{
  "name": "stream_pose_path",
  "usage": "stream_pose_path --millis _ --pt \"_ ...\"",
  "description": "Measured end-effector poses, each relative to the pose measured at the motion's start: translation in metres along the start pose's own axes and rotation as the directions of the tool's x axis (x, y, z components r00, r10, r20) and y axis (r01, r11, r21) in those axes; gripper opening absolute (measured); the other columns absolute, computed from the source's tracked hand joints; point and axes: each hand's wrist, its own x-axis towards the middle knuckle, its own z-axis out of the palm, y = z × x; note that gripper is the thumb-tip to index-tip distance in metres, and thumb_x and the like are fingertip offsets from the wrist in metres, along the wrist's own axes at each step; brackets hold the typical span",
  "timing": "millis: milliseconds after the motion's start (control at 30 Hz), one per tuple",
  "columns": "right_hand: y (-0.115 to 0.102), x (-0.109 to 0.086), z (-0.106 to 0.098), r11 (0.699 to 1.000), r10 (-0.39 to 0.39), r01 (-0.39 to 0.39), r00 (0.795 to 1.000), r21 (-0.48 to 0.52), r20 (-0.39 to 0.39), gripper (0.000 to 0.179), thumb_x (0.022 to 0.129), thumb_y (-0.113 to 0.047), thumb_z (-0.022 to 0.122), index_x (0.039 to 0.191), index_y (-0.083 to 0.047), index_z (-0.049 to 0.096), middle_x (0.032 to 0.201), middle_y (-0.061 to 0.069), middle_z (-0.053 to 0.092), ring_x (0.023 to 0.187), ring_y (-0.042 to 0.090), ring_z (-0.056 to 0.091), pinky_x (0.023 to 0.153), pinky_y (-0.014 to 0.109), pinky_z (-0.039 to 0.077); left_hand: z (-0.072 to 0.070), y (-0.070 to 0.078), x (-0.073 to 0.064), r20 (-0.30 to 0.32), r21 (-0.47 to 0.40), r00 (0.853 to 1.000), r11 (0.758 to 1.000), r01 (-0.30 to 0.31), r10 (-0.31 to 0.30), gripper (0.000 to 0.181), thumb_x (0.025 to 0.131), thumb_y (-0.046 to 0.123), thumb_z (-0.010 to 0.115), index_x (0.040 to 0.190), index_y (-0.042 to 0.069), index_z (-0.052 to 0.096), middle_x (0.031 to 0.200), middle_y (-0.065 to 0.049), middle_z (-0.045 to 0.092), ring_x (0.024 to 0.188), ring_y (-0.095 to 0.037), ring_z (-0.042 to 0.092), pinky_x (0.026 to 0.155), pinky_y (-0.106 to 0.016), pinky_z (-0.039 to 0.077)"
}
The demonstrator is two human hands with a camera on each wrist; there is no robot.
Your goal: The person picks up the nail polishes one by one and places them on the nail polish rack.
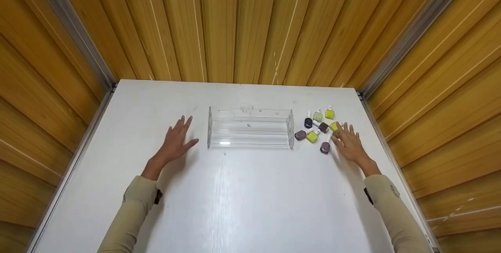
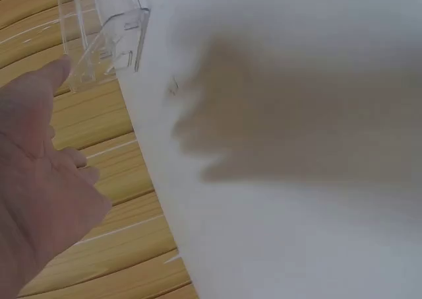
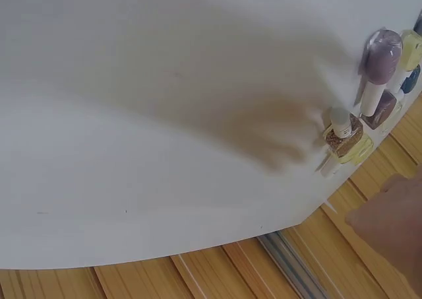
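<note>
With twelve o'clock taken as the far edge of the white table [image 1: 250, 198], a clear tiered rack [image 1: 250, 128] is resting on the tabletop, its end panels standing at nine and three. The left hand [image 1: 174, 143] is hovering between eight and nine o'clock from the rack, well apart from it, its fingers extending straight and spreading, its thumb pointing toward three; it is holding nothing. The right hand [image 1: 350, 145] is reaching in between three and four, its fingers stretching out slightly apart and clamping on nothing; whether a fingertip is touching a bottle, I cannot tell. Small white-capped bottles are lying at three o'clock from the rack. Around a maroon bottle [image 1: 323, 127] at their middle, a pale green bottle [image 1: 318, 117] is sitting at eleven, a yellow one at one, another yellow one at three beside the right fingertips, a mauve bottle [image 1: 325, 148] at six and a black bottle [image 1: 308, 123] between nine and ten. A glittery brown bottle [image 3: 346, 140] is showing in the right wrist view. Beige sleeves [image 1: 131, 210] are covering both forearms, and wood-patterned panels [image 1: 235, 26] are rising beyond twelve.
</note>
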Motion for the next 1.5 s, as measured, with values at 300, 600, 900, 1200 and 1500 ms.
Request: stream_pose_path --millis 300,600,900,1200,1500 --pt "-0.006 0.006 0.015 0.994 -0.086 0.098 0.971 0.042 -0.225 0.057 0.098 -0.006 0.062 0.147 0.013 0.042 0.134 0.040 0.053 0.139 0.058 0.039 0.119 0.069 0.026 0.027 0.006 0.019 0.100 -0.349 0.993 0.932 0.092 -0.061 0.083 0.107 0.033 0.054 0.165 0.007 0.001 0.170 -0.026 0.000 0.158 -0.045 0.005 0.128 -0.063 0.009" --pt "-0.019 0.017 0.029 0.982 0.103 -0.041 0.935 0.185 -0.341 0.039 0.098 -0.001 0.060 0.131 0.019 0.055 0.113 0.034 0.060 0.104 0.048 0.063 0.095 0.060 0.051 0.036 0.011 0.038 0.209 -0.694 0.938 0.634 0.341 -0.276 0.074 0.108 0.037 0.049 0.166 0.015 0.006 0.172 -0.019 0.009 0.158 -0.039 0.017 0.128 -0.054 0.024" --pt "-0.020 0.020 0.021 0.941 0.330 -0.288 0.891 0.176 -0.311 0.030 0.100 -0.015 0.055 0.081 0.003 0.069 0.069 0.013 0.067 0.066 0.024 0.059 0.066 0.036 0.047 0.051 0.019 0.053 0.236 -0.798 0.916 0.473 0.372 -0.324 0.066 0.109 0.029 0.047 0.164 0.008 0.016 0.168 -0.021 0.022 0.156 -0.035 0.026 0.129 -0.044 0.027" --pt "-0.016 0.022 0.026 0.881 0.451 -0.400 0.871 0.252 -0.192 0.026 0.095 -0.024 0.069 0.076 -0.006 0.063 0.060 -0.002 0.059 0.051 0.008 0.055 0.046 0.018 0.045 0.066 0.012 0.054 0.194 -0.825 0.919 0.449 0.343 -0.344 0.059 0.109 0.027 0.050 0.159 0.003 0.029 0.163 -0.020 0.034 0.153 -0.031 0.033 0.127 -0.043 0.030" --pt "-0.021 0.030 0.031 0.881 0.445 -0.410 0.888 0.237 -0.117 0.035 0.096 -0.029 0.070 0.091 0.005 0.070 0.070 0.007 0.066 0.051 0.008 0.056 0.045 0.019 0.046 0.064 0.013 0.058 0.163 -0.835 0.927 0.452 0.312 -0.338 0.057 0.109 0.027 0.051 0.157 0.001 0.034 0.162 -0.019 0.038 0.154 -0.030 0.032 0.128 -0.046 0.029"
